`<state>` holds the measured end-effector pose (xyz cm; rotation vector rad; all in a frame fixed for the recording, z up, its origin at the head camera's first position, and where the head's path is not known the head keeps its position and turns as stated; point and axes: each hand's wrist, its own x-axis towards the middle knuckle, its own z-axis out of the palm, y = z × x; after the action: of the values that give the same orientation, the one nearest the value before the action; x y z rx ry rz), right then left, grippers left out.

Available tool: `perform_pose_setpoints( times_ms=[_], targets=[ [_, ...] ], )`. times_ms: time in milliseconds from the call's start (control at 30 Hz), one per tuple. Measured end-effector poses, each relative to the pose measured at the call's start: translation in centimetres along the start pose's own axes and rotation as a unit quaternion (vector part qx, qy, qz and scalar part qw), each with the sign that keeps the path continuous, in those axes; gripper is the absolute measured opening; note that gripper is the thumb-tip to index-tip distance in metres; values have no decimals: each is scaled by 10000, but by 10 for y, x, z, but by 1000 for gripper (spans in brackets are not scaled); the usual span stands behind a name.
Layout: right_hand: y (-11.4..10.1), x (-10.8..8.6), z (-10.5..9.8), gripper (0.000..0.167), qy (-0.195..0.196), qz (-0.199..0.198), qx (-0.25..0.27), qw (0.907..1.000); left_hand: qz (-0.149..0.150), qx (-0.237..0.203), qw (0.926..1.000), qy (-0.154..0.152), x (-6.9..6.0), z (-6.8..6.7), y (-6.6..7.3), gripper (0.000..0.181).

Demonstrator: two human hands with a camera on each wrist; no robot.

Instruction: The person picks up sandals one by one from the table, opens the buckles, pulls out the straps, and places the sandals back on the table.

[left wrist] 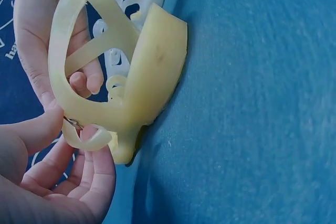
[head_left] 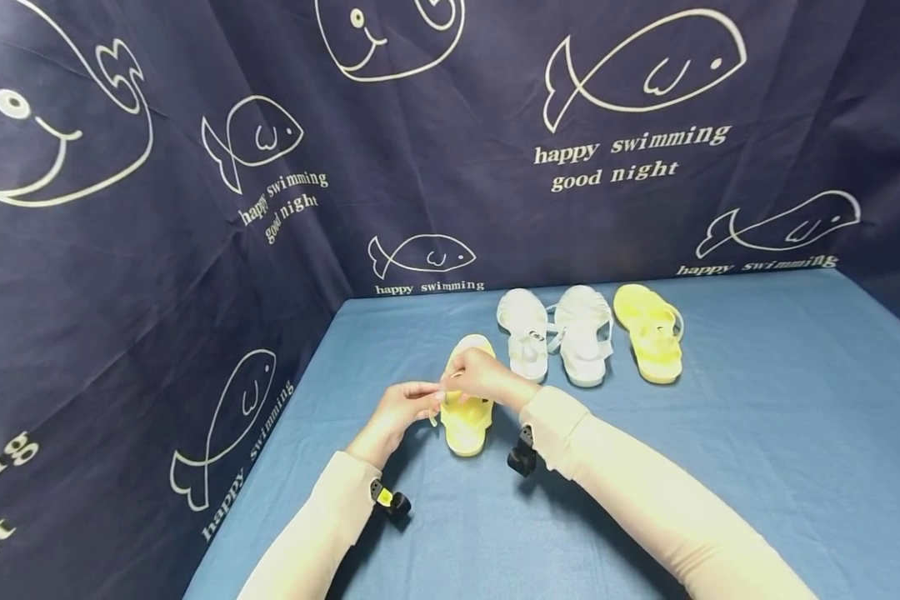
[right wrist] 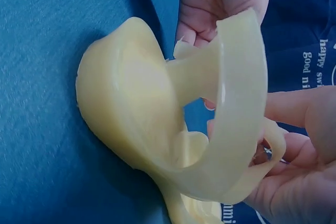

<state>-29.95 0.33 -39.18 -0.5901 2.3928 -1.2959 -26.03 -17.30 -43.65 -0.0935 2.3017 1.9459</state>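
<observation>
A yellow sandal (head_left: 465, 437) lies on the blue table with its heel toward me. My left hand (head_left: 405, 408) is at the sandal's left side, pinching the end of its ankle strap (left wrist: 86, 139) between thumb and fingers. A small metal buckle (left wrist: 73, 123) shows at those fingertips. Over the sandal, my right hand (head_left: 483, 375) pinches the looped strap (right wrist: 275, 140) close to the left fingertips. In the head view the right hand covers the middle of the sandal. How far the strap is threaded is hidden by the fingers.
Two white sandals, a left one (head_left: 523, 325) and a right one (head_left: 583, 333), lie to the right of the held sandal. Another yellow sandal (head_left: 648, 333) is farther right. Dark fabric walls (head_left: 495, 208) with fish prints stand behind and at left of the table (head_left: 720, 467).
</observation>
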Motion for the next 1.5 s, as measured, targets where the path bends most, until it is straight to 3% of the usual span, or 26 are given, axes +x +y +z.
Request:
perform_pose_setpoints(
  times_ms=[267, 433, 567, 667, 800, 1133, 1333, 1500],
  targets=[
    [-2, 4, -2, 7, 593, -686, -1174, 9889, 15, -119, 9998, -138, 3, -1, -2, 26],
    [-4, 4, -3, 5, 589, -954, -1519, 9820, 11, -227, 9997, -109, 4, -2, -4, 26],
    [-4, 3, -3, 4, 560, -1096, -1738, 9771, 212, 92, 9996, -162, 2, -3, -4, 25],
    [-3, 3, -3, 5, 585, -1079, -1761, 9767, 393, 334, 9984, -248, 2, -4, -3, 24],
    [-2, 3, -1, 7, 582, -961, -1692, 9792, 448, 342, 9982, -202, 3, -4, -4, 26],
    [-2, -3, 0, 11, 446, -837, -1517, 9839, 315, -7, 9995, 70, 1, -5, -6, 25],
    [1, -5, 2, 10, 269, -571, -1371, 9885, 172, 124, 9997, 157, 0, -6, -8, 24],
    [5, -5, 2, 11, 368, -692, -1301, 9884, 188, 26, 9996, 206, -1, -6, -8, 23]
  ],
)
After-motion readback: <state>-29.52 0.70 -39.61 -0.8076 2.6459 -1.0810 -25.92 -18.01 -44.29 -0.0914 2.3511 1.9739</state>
